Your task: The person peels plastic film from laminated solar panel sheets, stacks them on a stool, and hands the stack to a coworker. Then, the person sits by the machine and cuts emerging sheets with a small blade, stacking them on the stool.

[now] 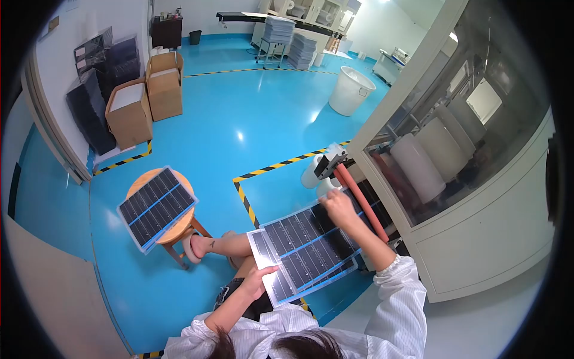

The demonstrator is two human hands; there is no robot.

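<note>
My left hand (258, 282) grips the near left edge of a stack of dark panel sheets (308, 248) with blue stripes and clear borders, lying across my lap. My right hand (338, 207) is over the far right part of the sheets, fingers curled, close to a red roller (362, 203) on the machine. Whether its fingers hold anything is too small to tell. Another dark striped sheet (156, 208) lies on a round wooden stool (188, 220) to the left.
The machine's white housing (484, 245) with a window stands at the right. Cardboard boxes (130, 122) and dark stacked sheets (89, 113) are by the left wall. A white bin (350, 93) stands farther back. Yellow-black tape (287, 161) marks the blue floor.
</note>
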